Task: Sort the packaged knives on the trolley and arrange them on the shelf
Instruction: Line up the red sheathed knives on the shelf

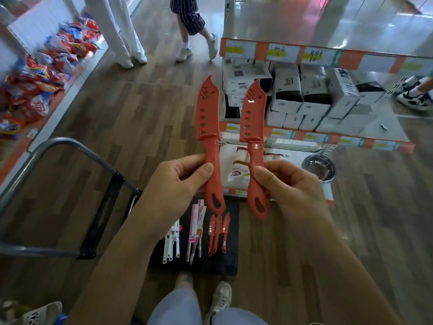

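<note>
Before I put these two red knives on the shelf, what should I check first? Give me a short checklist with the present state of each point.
1. Left hand grips the left red knife by its handle: ok.
2. Right hand grips the right red knife by its handle: ok.
3. Sheaths cover both blades: ok.
4. Both knives have the same colour and shape: ok.
5. Free place on the shelf, near the steel bowl: cannot tell.
6. All red knives taken from the trolley: not ok, three red knives lie there.
</note>
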A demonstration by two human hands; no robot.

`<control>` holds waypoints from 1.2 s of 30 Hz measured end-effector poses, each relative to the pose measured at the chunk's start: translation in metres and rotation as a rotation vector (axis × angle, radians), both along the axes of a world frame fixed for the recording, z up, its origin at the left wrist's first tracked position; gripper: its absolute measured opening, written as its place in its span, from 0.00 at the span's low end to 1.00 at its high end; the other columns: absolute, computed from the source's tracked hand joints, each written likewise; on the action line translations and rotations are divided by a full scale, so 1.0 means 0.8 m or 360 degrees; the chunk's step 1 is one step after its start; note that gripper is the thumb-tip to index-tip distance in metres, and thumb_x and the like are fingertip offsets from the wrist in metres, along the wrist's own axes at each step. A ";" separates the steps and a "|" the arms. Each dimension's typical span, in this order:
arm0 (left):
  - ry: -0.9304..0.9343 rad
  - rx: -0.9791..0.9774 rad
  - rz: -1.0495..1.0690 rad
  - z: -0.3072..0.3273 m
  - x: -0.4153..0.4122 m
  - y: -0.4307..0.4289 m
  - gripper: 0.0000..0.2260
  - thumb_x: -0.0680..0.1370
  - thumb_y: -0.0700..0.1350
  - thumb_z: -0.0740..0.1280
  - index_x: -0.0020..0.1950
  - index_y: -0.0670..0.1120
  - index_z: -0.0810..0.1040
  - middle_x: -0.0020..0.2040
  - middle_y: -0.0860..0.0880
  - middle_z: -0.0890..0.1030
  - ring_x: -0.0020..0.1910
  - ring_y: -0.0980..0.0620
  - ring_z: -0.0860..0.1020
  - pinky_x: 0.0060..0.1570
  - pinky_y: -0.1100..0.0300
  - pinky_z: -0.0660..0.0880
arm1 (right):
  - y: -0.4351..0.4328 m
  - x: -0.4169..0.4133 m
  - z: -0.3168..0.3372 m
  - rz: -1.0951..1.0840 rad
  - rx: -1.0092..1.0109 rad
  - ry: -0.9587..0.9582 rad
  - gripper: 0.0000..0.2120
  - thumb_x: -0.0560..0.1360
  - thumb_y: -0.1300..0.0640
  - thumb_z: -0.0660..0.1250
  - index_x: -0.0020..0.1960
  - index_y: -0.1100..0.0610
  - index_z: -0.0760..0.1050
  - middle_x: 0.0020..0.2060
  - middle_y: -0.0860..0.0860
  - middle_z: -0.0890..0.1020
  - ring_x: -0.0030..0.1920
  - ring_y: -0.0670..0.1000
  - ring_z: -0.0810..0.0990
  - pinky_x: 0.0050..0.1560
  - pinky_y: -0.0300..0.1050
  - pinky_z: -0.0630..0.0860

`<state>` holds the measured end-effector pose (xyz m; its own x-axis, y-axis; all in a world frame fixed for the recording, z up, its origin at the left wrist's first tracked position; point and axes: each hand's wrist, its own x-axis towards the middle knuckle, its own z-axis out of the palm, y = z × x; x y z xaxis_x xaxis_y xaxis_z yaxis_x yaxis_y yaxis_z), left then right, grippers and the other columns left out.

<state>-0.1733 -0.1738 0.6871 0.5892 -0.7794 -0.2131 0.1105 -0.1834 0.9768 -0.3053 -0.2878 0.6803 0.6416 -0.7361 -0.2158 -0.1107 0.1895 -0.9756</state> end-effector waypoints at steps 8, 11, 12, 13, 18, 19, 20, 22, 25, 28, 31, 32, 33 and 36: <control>-0.0210 -0.0043 -0.0070 0.009 0.047 -0.030 0.10 0.75 0.41 0.65 0.46 0.57 0.78 0.38 0.61 0.84 0.39 0.61 0.82 0.35 0.73 0.75 | -0.018 0.045 0.006 -0.0054 -0.0014 0.0011 0.05 0.70 0.59 0.69 0.44 0.59 0.79 0.29 0.49 0.82 0.28 0.42 0.80 0.30 0.31 0.75; -0.0246 -0.0028 -0.0081 0.006 0.075 -0.047 0.09 0.74 0.43 0.65 0.49 0.57 0.77 0.42 0.60 0.83 0.43 0.61 0.82 0.38 0.71 0.77 | -0.030 0.068 0.008 -0.0124 -0.0046 0.0039 0.08 0.69 0.57 0.69 0.46 0.60 0.79 0.32 0.50 0.83 0.30 0.44 0.81 0.31 0.32 0.75; -0.0254 -0.0029 -0.0090 0.005 0.085 -0.053 0.10 0.74 0.43 0.65 0.52 0.55 0.78 0.44 0.59 0.84 0.45 0.60 0.82 0.40 0.70 0.77 | -0.034 0.077 0.008 -0.0159 -0.0051 0.0036 0.08 0.68 0.56 0.69 0.45 0.59 0.79 0.32 0.50 0.83 0.30 0.43 0.81 0.31 0.32 0.75; -0.0260 -0.0033 -0.0103 0.005 0.094 -0.060 0.11 0.74 0.44 0.65 0.55 0.53 0.78 0.47 0.57 0.83 0.46 0.60 0.82 0.42 0.70 0.77 | -0.038 0.086 0.009 -0.0203 -0.0058 0.0030 0.09 0.66 0.54 0.69 0.44 0.57 0.80 0.31 0.49 0.83 0.30 0.43 0.81 0.31 0.32 0.75; -0.0290 -0.0072 -0.0157 0.005 0.139 -0.092 0.14 0.74 0.42 0.65 0.60 0.47 0.77 0.47 0.57 0.81 0.43 0.64 0.81 0.38 0.73 0.75 | -0.056 0.125 0.009 -0.0332 -0.0149 0.0061 0.12 0.61 0.48 0.67 0.42 0.53 0.79 0.32 0.47 0.83 0.34 0.44 0.82 0.34 0.33 0.77; -0.0304 -0.0088 -0.0172 0.006 0.147 -0.098 0.14 0.74 0.42 0.65 0.60 0.47 0.76 0.46 0.58 0.80 0.42 0.66 0.80 0.36 0.75 0.74 | -0.060 0.131 0.009 -0.0342 -0.0162 0.0070 0.12 0.62 0.49 0.67 0.42 0.53 0.78 0.33 0.47 0.83 0.34 0.44 0.82 0.34 0.32 0.77; -0.0323 -0.0103 -0.0181 0.006 0.155 -0.103 0.14 0.75 0.41 0.64 0.61 0.47 0.76 0.45 0.59 0.79 0.41 0.69 0.79 0.35 0.76 0.73 | -0.064 0.137 0.010 -0.0348 -0.0170 0.0077 0.11 0.63 0.49 0.67 0.43 0.53 0.78 0.33 0.48 0.83 0.34 0.44 0.82 0.34 0.32 0.77; -0.0357 -0.0122 -0.0186 0.007 0.169 -0.113 0.15 0.75 0.42 0.64 0.62 0.47 0.75 0.46 0.59 0.79 0.39 0.71 0.78 0.33 0.77 0.72 | -0.071 0.148 0.010 -0.0359 -0.0198 0.0091 0.07 0.66 0.52 0.68 0.43 0.54 0.78 0.33 0.48 0.83 0.33 0.43 0.82 0.34 0.32 0.77; -0.0392 -0.0157 -0.0213 0.005 0.185 -0.131 0.16 0.75 0.43 0.64 0.62 0.46 0.75 0.47 0.59 0.79 0.41 0.70 0.78 0.35 0.77 0.72 | -0.087 0.161 0.010 -0.0364 -0.0253 0.0098 0.03 0.71 0.57 0.68 0.44 0.54 0.78 0.33 0.47 0.83 0.32 0.42 0.81 0.32 0.30 0.75; -0.0409 -0.0157 -0.0247 0.001 0.194 -0.149 0.15 0.75 0.42 0.64 0.62 0.47 0.74 0.46 0.59 0.78 0.41 0.71 0.78 0.35 0.77 0.72 | -0.105 0.173 0.008 -0.0388 -0.0242 0.0066 0.02 0.71 0.58 0.68 0.44 0.55 0.78 0.30 0.45 0.83 0.32 0.42 0.81 0.33 0.30 0.76; -0.0408 -0.0168 -0.0235 -0.005 0.203 -0.172 0.15 0.75 0.42 0.64 0.61 0.47 0.75 0.45 0.61 0.79 0.42 0.69 0.79 0.36 0.77 0.73 | -0.128 0.185 0.003 -0.0393 -0.0202 0.0038 0.03 0.71 0.58 0.68 0.44 0.56 0.79 0.29 0.45 0.82 0.31 0.42 0.81 0.33 0.31 0.76; -0.0406 -0.0164 -0.0223 -0.007 0.207 -0.181 0.14 0.75 0.43 0.64 0.60 0.48 0.75 0.44 0.61 0.79 0.42 0.69 0.79 0.36 0.76 0.73 | -0.138 0.189 0.002 -0.0385 -0.0183 0.0028 0.02 0.71 0.58 0.69 0.43 0.56 0.79 0.29 0.45 0.82 0.30 0.42 0.81 0.32 0.32 0.76; -0.0403 -0.0163 -0.0213 -0.008 0.210 -0.190 0.13 0.75 0.43 0.64 0.59 0.50 0.76 0.43 0.61 0.79 0.42 0.69 0.79 0.36 0.76 0.73 | -0.149 0.194 0.001 -0.0370 -0.0175 0.0028 0.02 0.71 0.58 0.69 0.43 0.56 0.79 0.29 0.45 0.82 0.30 0.42 0.81 0.32 0.32 0.76; -0.0413 -0.0189 -0.0167 -0.006 0.223 -0.221 0.10 0.75 0.42 0.64 0.53 0.55 0.75 0.42 0.63 0.79 0.41 0.69 0.79 0.36 0.76 0.73 | -0.188 0.210 0.001 -0.0278 -0.0213 0.0048 0.02 0.71 0.58 0.68 0.43 0.55 0.79 0.29 0.45 0.83 0.30 0.41 0.81 0.33 0.32 0.77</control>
<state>0.0049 -0.3510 0.6825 0.5270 -0.8493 0.0303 -0.1592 -0.0637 0.9852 -0.1369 -0.4381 0.6812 0.4966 -0.8588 -0.1258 -0.1167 0.0775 -0.9901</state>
